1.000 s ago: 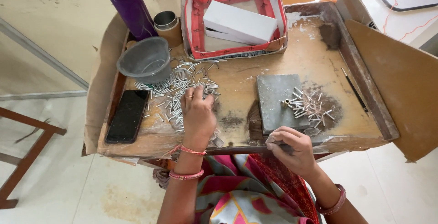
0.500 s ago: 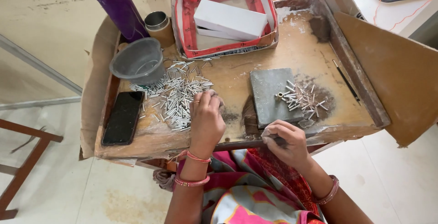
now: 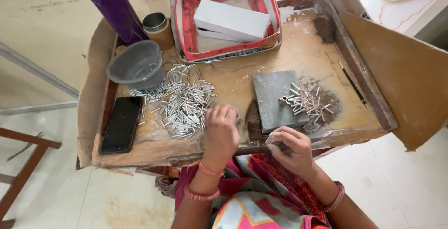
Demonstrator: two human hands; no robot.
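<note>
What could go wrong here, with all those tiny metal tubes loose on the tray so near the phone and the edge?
The pile of small metal tubes lies loose beside the left hand; a sweep of it could push some onto the black phone or off the tray's near edge. The second heap spills off the grey stone slab, so pieces may roll away. The right hand works at the very edge, where a dropped piece would likely fall.

Pink bangles (image 3: 201,181) on both wrists, multicolour patterned garment (image 3: 261,196).
</note>
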